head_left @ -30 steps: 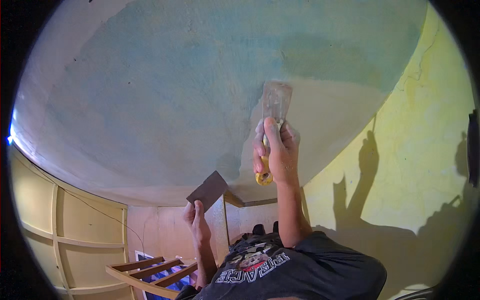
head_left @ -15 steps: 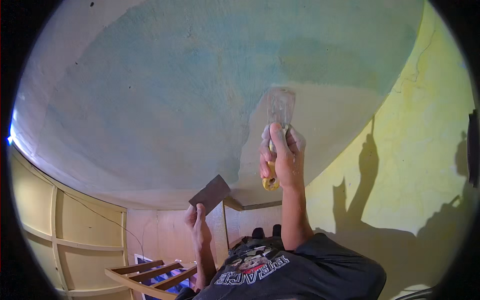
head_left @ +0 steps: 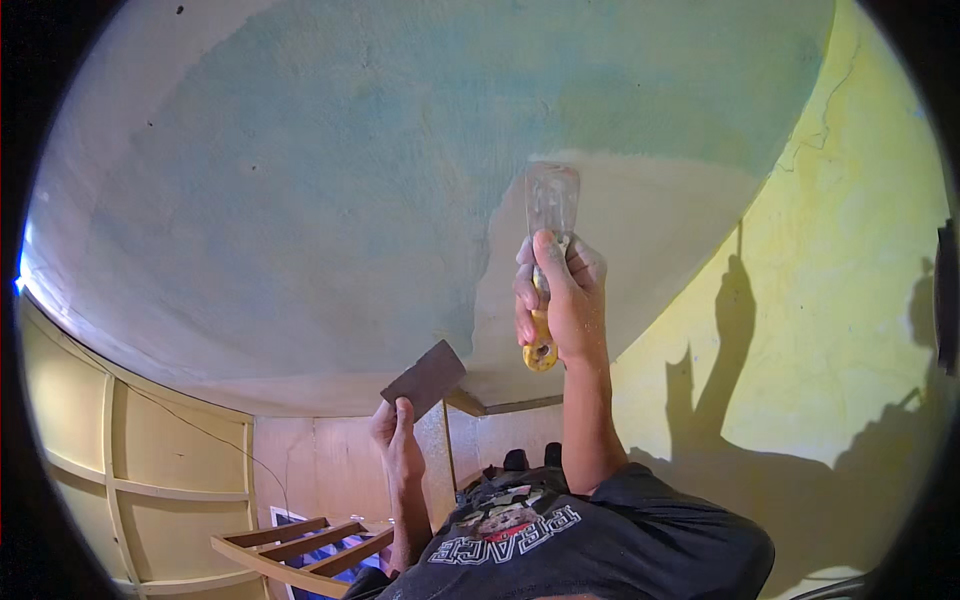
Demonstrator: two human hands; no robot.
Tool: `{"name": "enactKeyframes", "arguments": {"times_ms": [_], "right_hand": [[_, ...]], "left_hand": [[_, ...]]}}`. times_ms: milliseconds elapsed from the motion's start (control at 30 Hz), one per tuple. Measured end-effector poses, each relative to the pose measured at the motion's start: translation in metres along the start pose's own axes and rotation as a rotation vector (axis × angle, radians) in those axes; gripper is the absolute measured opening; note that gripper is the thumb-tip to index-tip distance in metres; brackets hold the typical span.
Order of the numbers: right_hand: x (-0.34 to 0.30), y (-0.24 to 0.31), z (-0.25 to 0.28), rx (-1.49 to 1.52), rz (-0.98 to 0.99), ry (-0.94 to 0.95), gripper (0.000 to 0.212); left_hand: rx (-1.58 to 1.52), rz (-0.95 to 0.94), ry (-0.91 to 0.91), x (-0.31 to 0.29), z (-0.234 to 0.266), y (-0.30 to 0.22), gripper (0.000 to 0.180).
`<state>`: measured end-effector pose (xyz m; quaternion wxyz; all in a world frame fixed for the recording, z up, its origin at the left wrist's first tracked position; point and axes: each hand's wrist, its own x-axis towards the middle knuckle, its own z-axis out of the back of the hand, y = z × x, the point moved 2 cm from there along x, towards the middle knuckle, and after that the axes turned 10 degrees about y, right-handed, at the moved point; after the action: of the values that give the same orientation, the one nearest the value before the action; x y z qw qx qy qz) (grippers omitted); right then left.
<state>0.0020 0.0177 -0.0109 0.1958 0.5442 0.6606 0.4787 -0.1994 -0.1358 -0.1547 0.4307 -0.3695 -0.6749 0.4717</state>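
My right hand (head_left: 562, 295), dusted with pale filler, is closed round the yellow handle of a putty knife (head_left: 552, 195). Its smeared blade lies against the ceiling (head_left: 350, 180), at the edge between a bluish-green area and a smooth pale grey patch (head_left: 640, 220). Lower and to the left, my left hand (head_left: 398, 428) pinches a flat, dark rectangular plate (head_left: 425, 380) by its lower end. That plate is held tilted, and I cannot tell whether any filler is on its far face.
A yellow wall (head_left: 800, 330) with shadows of my arms rises at the right. Cream framed panels (head_left: 180, 440) stand at the left, with a thin cable (head_left: 205, 430) hanging across them. A wooden ladder-like frame (head_left: 300, 550) stands near my left forearm.
My right hand and the putty knife have shifted slightly up and left along the ceiling. The dark plate in my left hand has risen a little and moved slightly right.
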Motion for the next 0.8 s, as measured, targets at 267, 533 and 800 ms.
{"name": "enactKeyframes", "arguments": {"times_ms": [267,533,800], "right_hand": [[0.005,-0.008,-0.003,0.071,0.058,0.012,0.032],[0.009,-0.007,-0.001,0.086,0.096,0.011,0.033],[0.005,-0.019,-0.002,0.060,0.016,-0.020,0.033]], "left_hand": [[0.022,0.008,-0.053,-0.005,-0.003,-0.003,0.031],[0.014,-0.022,-0.048,-0.004,0.001,0.005,0.034],[0.033,0.001,-0.062,-0.007,0.011,0.015,0.035]]}}
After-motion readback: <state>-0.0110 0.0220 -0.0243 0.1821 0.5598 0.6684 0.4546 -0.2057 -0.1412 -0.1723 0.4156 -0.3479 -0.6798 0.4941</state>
